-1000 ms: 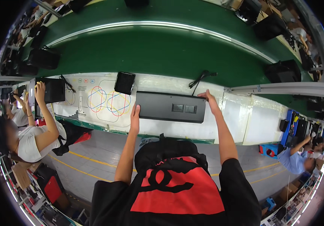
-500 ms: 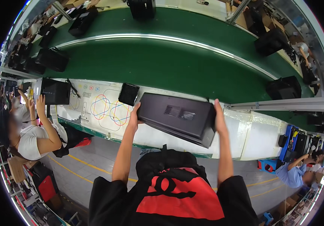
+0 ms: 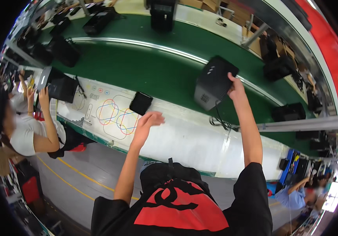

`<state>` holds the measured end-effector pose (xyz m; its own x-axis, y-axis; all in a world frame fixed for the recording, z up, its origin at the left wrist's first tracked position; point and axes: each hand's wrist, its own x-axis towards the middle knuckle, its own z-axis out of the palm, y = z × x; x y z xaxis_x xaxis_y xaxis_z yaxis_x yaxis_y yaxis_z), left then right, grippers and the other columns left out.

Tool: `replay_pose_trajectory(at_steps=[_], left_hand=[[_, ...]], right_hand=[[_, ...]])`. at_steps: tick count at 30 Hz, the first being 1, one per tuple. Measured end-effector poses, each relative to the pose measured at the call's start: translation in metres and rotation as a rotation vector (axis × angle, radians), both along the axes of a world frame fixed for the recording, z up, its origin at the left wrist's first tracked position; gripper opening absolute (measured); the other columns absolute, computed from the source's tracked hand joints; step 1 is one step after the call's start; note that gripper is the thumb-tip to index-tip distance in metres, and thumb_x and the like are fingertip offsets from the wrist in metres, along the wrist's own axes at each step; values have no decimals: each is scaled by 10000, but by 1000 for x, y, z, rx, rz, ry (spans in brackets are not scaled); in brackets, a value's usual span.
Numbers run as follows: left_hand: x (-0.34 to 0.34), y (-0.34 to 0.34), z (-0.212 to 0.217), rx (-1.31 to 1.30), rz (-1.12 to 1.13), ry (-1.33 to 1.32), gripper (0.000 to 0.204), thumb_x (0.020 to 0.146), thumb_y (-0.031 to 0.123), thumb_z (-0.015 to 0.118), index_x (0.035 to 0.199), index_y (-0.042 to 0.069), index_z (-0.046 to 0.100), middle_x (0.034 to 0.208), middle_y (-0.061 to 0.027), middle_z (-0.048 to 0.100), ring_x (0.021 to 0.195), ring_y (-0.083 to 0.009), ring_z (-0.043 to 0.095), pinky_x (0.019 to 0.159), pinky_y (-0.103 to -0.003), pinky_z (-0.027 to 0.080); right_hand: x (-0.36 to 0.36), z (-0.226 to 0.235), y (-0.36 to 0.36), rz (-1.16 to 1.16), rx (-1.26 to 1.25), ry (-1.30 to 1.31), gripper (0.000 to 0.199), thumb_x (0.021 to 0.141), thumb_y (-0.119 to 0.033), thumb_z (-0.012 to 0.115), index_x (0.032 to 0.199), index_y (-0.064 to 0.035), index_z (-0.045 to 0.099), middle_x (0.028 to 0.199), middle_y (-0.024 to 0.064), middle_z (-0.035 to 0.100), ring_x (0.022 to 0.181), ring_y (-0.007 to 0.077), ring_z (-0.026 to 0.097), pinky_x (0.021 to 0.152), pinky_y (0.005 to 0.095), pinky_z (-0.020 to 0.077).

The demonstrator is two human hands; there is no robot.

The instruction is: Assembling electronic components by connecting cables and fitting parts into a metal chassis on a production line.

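Note:
A black box-shaped device (image 3: 213,82) stands on end at the edge of the green conveyor belt (image 3: 137,63), its cable (image 3: 220,122) trailing onto the white bench (image 3: 184,133). My right hand (image 3: 235,87) grips its right side near the top. My left hand (image 3: 149,120) hovers over the bench with fingers apart and holds nothing. Just left of that hand lies a small black adapter (image 3: 140,103), beside a printed mat with coloured loops (image 3: 114,116).
More black devices (image 3: 98,19) ride the belt at the far side and right (image 3: 288,112). A person in a white shirt (image 3: 31,133) works at the left with another black unit (image 3: 61,88). A metal rail (image 3: 306,124) crosses at right.
The black device went from flat in both hands over the bench to upright at the belt's edge. My left hand let go and drew back; my right hand stays on it.

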<state>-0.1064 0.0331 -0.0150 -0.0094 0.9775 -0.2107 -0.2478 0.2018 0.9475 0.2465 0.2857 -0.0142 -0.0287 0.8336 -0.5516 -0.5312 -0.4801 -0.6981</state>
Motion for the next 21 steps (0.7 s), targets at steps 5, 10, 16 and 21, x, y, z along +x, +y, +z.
replay_pose_trajectory(at_steps=[5,10,16,21], left_hand=[[-56,-108,-11,-127,297,17,288,974,220,486,1078,-29,585,867,-92,638,824,-194,635,796,-317,499],[-69,-156,-12,-222,537,-86,281,972,223,488,1078,-17,590,848,-85,624,811,-181,624,773,-323,498],[-33,-33,82,329,313,-11,239,956,127,485,1088,-53,571,898,-145,628,829,-256,627,788,-386,508],[-1,-25,218,909,208,-160,294,933,170,480,1142,-30,532,911,-137,582,711,-239,581,655,-365,499]], right_hand=[[41,-56,57,-449,66,272,183,917,-216,595,1056,-102,630,1153,93,634,1052,282,613,936,461,496],[52,-69,45,-566,10,445,198,935,-226,552,1081,-125,640,1192,125,624,1114,320,581,1016,496,420],[71,-60,7,-528,-46,205,360,959,-195,472,1197,71,516,1348,232,472,1257,380,451,1074,487,362],[-43,188,-204,211,916,-56,482,918,-272,518,1258,65,461,1283,253,485,1156,377,507,1013,458,383]])
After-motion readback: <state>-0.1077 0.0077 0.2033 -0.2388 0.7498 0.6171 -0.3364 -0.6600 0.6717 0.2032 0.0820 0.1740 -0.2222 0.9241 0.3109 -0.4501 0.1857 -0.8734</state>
